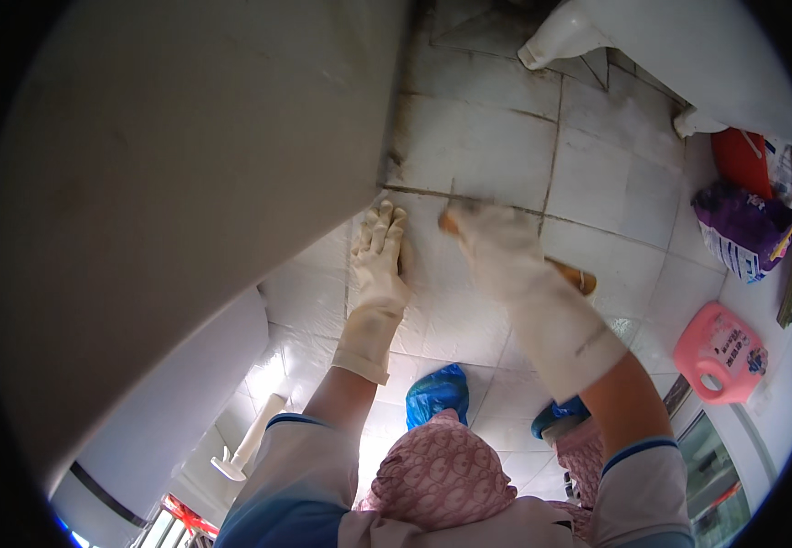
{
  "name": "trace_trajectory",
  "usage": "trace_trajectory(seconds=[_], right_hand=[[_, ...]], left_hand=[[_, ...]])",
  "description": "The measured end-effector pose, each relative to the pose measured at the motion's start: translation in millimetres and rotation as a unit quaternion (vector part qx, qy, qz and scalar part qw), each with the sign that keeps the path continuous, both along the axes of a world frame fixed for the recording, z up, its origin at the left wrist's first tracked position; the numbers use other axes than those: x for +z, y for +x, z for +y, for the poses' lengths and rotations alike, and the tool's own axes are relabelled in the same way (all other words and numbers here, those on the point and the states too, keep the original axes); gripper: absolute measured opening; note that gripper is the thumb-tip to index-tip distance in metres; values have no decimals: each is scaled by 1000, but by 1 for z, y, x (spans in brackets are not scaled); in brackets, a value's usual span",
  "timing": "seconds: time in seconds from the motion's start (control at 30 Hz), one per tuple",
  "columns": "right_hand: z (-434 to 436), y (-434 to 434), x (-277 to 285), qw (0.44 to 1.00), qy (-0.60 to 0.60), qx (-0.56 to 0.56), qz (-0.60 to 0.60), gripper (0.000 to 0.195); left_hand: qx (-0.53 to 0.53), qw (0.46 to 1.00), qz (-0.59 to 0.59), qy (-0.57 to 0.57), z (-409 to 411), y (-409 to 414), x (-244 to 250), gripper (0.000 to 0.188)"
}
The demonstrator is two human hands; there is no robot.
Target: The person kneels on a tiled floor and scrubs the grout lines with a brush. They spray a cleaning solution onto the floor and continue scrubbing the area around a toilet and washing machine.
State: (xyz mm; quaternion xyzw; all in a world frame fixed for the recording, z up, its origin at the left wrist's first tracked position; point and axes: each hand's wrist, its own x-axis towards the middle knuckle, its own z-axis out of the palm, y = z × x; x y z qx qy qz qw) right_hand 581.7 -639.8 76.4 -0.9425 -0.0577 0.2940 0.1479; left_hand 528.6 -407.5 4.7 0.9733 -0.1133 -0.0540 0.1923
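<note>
My left hand (379,257), in a cream rubber glove, lies palm down on the pale floor tiles (485,137). Its fingers point away from me, slightly apart, close to the lower corner of a large pale panel (231,137). In a matching glove, my right hand (499,243) is blurred and closed around what looks like a brown-handled brush (577,277). The handle's end, with a hole, sticks out right of the wrist, and a brown part shows left of the fingers. Just ahead of this hand runs a dark grout line (423,190). The brush's working face is hidden.
White legs (553,41) of a fixture stand at the upper right. Along the right side are a red object (742,161), a purple plastic bag (745,226) and a pink jug (719,353). Blue shoe covers (439,394) are on my feet. A white pipe (257,428) stands at lower left.
</note>
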Motion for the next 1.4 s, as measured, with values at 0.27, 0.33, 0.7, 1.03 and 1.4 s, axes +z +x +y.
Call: trace_trajectory(seconds=[0.27,0.33,0.7,1.03,1.4], right_hand=[[9,-48,-10,982,30,-189,-6,41],[10,-161,-10,986,109,-120,-24,45],[-14,-188,-27,854,157,-489,-81,53],[-18,-114,-26,831,102,-488,-246,56],[-49,-34,-22,815,132,-492,-276,29]], left_hand=[[-24,977,-44,-208,-37,21,14,35],[-40,987,-52,-147,-38,21,16,37],[-39,984,-72,-161,-54,24,7,36],[-57,997,-39,-36,-69,23,1,40],[-21,994,-15,-108,-71,23,4,34]])
